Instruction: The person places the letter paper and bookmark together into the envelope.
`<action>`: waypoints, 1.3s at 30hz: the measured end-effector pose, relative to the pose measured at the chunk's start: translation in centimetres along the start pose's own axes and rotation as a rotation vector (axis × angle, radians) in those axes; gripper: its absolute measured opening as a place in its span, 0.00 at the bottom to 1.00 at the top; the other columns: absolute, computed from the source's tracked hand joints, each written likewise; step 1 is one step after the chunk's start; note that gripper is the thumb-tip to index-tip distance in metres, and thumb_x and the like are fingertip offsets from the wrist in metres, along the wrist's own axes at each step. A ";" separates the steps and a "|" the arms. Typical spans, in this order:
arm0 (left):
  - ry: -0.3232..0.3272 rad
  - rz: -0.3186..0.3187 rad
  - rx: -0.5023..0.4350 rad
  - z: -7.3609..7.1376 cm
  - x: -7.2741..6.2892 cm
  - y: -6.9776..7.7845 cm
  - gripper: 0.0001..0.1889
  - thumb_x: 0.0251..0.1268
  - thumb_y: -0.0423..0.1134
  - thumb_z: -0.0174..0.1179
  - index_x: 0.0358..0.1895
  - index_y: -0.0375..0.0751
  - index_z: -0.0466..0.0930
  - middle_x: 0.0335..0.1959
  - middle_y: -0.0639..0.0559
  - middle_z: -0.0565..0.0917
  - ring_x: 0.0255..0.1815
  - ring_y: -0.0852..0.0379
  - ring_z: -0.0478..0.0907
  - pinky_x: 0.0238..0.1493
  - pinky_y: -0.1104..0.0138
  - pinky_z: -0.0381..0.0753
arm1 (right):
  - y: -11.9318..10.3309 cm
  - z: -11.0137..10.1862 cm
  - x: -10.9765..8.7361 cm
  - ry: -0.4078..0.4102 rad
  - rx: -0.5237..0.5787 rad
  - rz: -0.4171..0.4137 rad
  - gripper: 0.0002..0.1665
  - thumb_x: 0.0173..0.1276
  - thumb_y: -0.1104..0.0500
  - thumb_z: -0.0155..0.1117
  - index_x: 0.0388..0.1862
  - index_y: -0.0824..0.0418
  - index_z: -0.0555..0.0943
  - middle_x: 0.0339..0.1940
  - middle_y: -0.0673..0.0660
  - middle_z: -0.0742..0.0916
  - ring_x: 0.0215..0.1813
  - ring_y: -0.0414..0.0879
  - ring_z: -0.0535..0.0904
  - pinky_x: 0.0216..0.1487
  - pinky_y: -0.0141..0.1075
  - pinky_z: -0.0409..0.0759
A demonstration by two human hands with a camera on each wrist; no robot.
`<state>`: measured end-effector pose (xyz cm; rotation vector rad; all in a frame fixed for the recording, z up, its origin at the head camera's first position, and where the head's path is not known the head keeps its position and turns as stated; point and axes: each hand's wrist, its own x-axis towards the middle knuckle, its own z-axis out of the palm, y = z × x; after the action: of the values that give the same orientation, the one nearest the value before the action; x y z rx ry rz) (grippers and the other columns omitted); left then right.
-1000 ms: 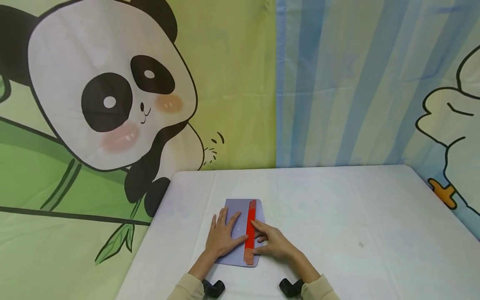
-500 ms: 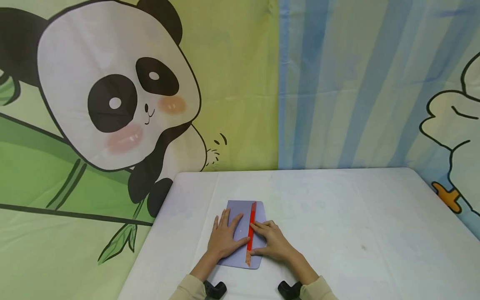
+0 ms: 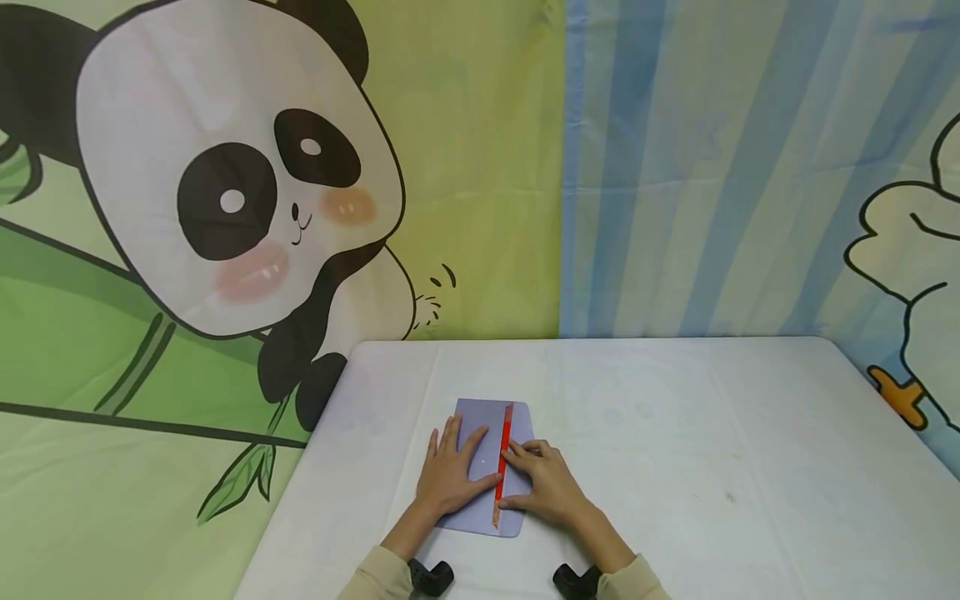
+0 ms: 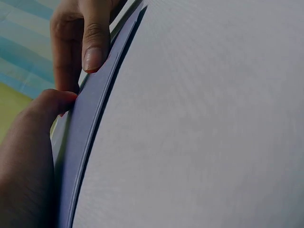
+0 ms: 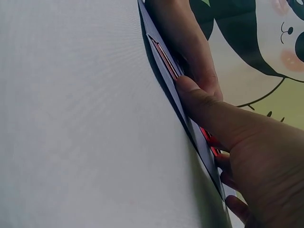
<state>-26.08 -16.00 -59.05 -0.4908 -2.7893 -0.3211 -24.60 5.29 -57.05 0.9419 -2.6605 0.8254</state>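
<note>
A thin purple board (image 3: 481, 413) lies on the white table; whether it is a notebook or a mat I cannot tell. Along it runs a narrow strip of red paper (image 3: 506, 431), brownish at its near end. My left hand (image 3: 448, 481) rests on the board with fingers spread, its thumb tip on the strip. From the right, my right hand (image 3: 552, 490) pinches the strip's edge between thumb and curled fingers. In the right wrist view the right thumb (image 5: 205, 100) sits against the strip's edge, which looks layered. The left thumb (image 4: 52, 102) partly shows in the left wrist view.
The white table (image 3: 675, 433) stretches away to the right and back. Behind it hangs a printed curtain (image 3: 480, 167) with a panda. Black wrist devices (image 3: 431, 577) are by both sleeves.
The red strip has grown narrower as the right fingers have moved slightly left over its edge. My left hand has stayed in place on the board. The head view has shifted slightly.
</note>
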 end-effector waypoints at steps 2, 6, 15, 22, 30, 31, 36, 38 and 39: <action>-0.007 -0.003 0.013 0.0 0.0 0.0 0.46 0.47 0.79 0.42 0.69 0.57 0.61 0.70 0.36 0.55 0.71 0.43 0.48 0.66 0.46 0.45 | 0.0 0.0 0.0 -0.001 0.004 0.006 0.46 0.45 0.34 0.70 0.59 0.59 0.76 0.63 0.56 0.75 0.58 0.50 0.67 0.54 0.49 0.64; -0.013 -0.003 0.018 0.0 0.1 -0.1 0.46 0.47 0.79 0.42 0.69 0.57 0.61 0.70 0.37 0.55 0.71 0.43 0.47 0.66 0.46 0.45 | 0.1 0.1 0.0 0.002 0.017 0.010 0.48 0.44 0.35 0.71 0.60 0.60 0.75 0.63 0.55 0.74 0.58 0.50 0.67 0.54 0.48 0.64; -0.019 -0.009 -0.023 -0.1 0.1 -0.2 0.45 0.47 0.78 0.44 0.68 0.58 0.62 0.70 0.36 0.54 0.72 0.43 0.46 0.67 0.46 0.43 | 0.4 0.4 0.1 0.014 0.070 0.009 0.51 0.43 0.35 0.71 0.63 0.59 0.72 0.64 0.54 0.74 0.59 0.50 0.66 0.53 0.48 0.62; 0.003 0.001 -0.032 -0.1 0.1 -0.2 0.45 0.47 0.78 0.46 0.67 0.57 0.65 0.69 0.35 0.55 0.71 0.41 0.48 0.66 0.45 0.44 | 0.4 0.6 0.1 0.011 0.077 0.023 0.52 0.43 0.35 0.71 0.64 0.59 0.70 0.65 0.52 0.73 0.60 0.50 0.66 0.53 0.48 0.62; 0.018 0.004 -0.039 0.1 0.0 0.0 0.45 0.46 0.78 0.46 0.67 0.57 0.65 0.69 0.35 0.56 0.71 0.42 0.49 0.66 0.45 0.44 | 0.4 0.5 0.0 -0.001 0.112 0.076 0.58 0.42 0.36 0.73 0.68 0.63 0.64 0.65 0.55 0.72 0.66 0.55 0.61 0.60 0.53 0.60; 0.014 0.001 -0.040 0.1 0.0 0.0 0.45 0.46 0.78 0.46 0.67 0.57 0.65 0.69 0.35 0.56 0.71 0.42 0.48 0.66 0.46 0.44 | 0.4 0.5 0.0 -0.007 0.112 0.076 0.58 0.42 0.36 0.72 0.69 0.62 0.63 0.66 0.55 0.71 0.67 0.56 0.61 0.61 0.54 0.59; -0.001 -0.003 -0.036 0.1 0.0 -0.2 0.45 0.46 0.78 0.46 0.67 0.58 0.65 0.70 0.35 0.55 0.71 0.42 0.47 0.66 0.46 0.43 | 0.6 0.5 0.2 -0.031 0.096 0.056 0.57 0.44 0.33 0.70 0.68 0.61 0.64 0.67 0.54 0.71 0.68 0.55 0.59 0.62 0.55 0.57; 0.007 0.002 -0.035 0.1 0.0 -0.2 0.45 0.46 0.78 0.46 0.67 0.57 0.65 0.69 0.35 0.55 0.71 0.42 0.48 0.66 0.46 0.43 | 0.7 0.5 0.2 -0.038 0.088 0.044 0.56 0.44 0.32 0.69 0.68 0.60 0.65 0.67 0.54 0.71 0.68 0.55 0.59 0.62 0.55 0.57; 0.008 0.003 -0.032 0.1 0.0 -0.2 0.45 0.46 0.78 0.46 0.67 0.57 0.65 0.69 0.35 0.55 0.71 0.42 0.48 0.66 0.45 0.44 | 0.7 0.6 0.3 -0.043 0.085 0.042 0.56 0.45 0.32 0.68 0.68 0.60 0.65 0.67 0.54 0.70 0.68 0.55 0.59 0.62 0.55 0.57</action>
<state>-26.20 -16.16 -59.14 -0.5001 -2.7789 -0.3672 -25.27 5.27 -57.71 0.9361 -2.7101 0.9455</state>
